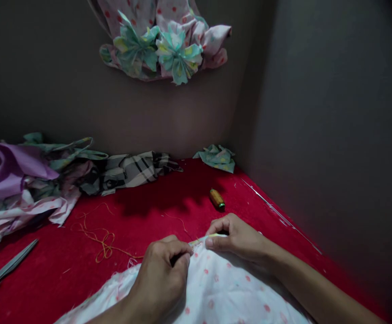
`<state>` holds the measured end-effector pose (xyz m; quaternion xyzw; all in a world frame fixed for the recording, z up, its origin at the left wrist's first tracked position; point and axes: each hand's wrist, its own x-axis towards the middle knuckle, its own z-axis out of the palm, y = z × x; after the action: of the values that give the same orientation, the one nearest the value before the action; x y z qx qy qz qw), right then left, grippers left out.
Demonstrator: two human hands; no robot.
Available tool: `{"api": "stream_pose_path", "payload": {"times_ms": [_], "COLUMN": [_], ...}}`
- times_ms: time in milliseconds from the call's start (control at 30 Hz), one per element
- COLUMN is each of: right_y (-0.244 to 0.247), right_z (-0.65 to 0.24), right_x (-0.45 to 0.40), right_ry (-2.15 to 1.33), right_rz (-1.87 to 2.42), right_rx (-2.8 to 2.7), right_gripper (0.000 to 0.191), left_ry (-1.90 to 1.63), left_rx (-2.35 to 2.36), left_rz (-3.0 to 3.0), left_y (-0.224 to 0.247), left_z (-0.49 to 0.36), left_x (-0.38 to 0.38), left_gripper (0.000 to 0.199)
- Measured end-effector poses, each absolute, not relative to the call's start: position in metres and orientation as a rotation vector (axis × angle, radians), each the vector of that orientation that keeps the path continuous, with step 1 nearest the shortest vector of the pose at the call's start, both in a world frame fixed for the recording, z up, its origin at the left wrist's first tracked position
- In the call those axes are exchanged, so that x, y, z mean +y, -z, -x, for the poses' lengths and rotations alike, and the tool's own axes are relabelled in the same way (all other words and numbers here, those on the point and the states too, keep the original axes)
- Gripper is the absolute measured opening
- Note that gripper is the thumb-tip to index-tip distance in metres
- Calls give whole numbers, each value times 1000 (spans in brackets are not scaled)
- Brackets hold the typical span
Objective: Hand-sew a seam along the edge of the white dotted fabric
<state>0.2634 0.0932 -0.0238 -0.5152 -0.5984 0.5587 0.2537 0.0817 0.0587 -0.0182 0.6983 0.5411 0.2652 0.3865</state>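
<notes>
White fabric with coral dots [230, 292] spreads over the red surface at the bottom of the head view. My left hand [165, 270] pinches its upper edge between thumb and forefinger. Just to the right, my right hand [233, 238] grips the same edge, where a strip of yellow and pale green shows. A short piece of the edge is stretched between the two hands. Loose orange thread [104, 245] lies in loops left of my left hand and runs toward the fabric. Whether a needle is in my fingers cannot be made out.
A thread spool [217, 199] lies beyond my hands on the red cloth [162, 207]. Scissors [8, 270] are at the left, below piled scraps [20, 173]. A green scrap [218, 157] sits by the wall; a dotted garment with fabric flowers [179, 54] hangs above.
</notes>
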Motion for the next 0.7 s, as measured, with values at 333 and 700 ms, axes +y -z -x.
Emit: {"api": "stream_pose_path", "payload": {"times_ms": [333,700], "right_y": [27,24], "right_z": [-263,-250], "right_x": [94,89], "right_ry": [-1552,-1463], "right_rz": [1403,1337], "right_rx": [-1554,-1604], "right_gripper": [12,15], "left_ry": [-741,-819], "left_rx": [1341,1255], "left_rz": [-1564,-1422], "left_y": [22,26], "left_z": [-80,-85], "left_x": [69,73], "left_gripper": [20,14]}}
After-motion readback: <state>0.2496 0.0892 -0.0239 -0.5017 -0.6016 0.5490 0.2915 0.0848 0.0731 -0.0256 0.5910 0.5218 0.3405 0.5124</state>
